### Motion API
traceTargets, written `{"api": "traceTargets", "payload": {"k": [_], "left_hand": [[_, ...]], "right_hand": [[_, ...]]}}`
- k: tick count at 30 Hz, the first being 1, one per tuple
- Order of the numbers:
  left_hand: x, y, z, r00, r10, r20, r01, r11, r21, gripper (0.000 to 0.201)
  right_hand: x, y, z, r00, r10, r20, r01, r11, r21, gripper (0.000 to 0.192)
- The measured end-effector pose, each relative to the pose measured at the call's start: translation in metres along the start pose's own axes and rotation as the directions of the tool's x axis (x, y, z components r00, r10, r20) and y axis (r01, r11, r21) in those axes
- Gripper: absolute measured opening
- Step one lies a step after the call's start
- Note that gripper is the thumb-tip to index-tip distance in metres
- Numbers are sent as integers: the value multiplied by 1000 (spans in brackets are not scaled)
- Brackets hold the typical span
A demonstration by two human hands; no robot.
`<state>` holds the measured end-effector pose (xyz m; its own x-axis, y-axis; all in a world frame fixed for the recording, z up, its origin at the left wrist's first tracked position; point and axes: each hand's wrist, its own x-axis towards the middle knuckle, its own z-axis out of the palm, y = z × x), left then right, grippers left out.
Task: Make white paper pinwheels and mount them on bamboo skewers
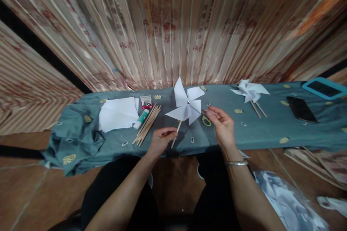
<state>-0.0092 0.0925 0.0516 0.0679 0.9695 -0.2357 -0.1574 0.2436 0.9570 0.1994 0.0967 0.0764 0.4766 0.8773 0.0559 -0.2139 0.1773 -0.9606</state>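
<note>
**Paper pinwheel held on its stick above the cloth-covered bench**

The left hand (162,139) is closed in a pinch around the lower part of a thin wooden stick (176,133), which rises toward one o'clock to a white folded-paper pinwheel (187,104) fixed by a small metal pin at its centre. The right hand (222,124) is half open, fingers loosely curled and pointing toward ten o'clock, fingertips just beside the pinwheel's right blade; whether they touch it cannot be told. It grips nothing visible. A silver bangle (236,163) sits on that wrist.

The pinwheel hovers over the middle of a long bench draped in teal patterned cloth (265,133). From the pinwheel, at nine o'clock, lies a bundle of bare wooden sticks (146,124), with a white glue stick with a green cap (141,119) touching it and a small red box of pins (146,102) just beyond. Further at nine o'clock is a stack of white paper sheets (118,113). At three o'clock, well apart, a finished white pinwheel (249,92) lies flat, then a black phone (301,109) and a blue-framed tablet (324,87).
</note>
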Motion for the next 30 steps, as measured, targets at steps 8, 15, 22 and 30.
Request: {"api": "traceTargets", "payload": {"k": [8,15,22,30], "left_hand": [[-3,4,1,1000,-20,7,20,1000,18,23],[0,-1,0,1000,-11,14,11,1000,12,24],[0,-1,1,1000,-18,8,18,1000,-1,23],[-1,-1,3,1000,11,18,-11,1000,21,23]], "right_hand": [[-5,2,8,987,103,127,-91,991,-94,35],[-4,2,5,981,148,124,-141,988,-69,33],[-7,1,6,971,191,141,-192,981,-8,32],[-11,1,12,954,239,182,-236,971,-42,36]]}}
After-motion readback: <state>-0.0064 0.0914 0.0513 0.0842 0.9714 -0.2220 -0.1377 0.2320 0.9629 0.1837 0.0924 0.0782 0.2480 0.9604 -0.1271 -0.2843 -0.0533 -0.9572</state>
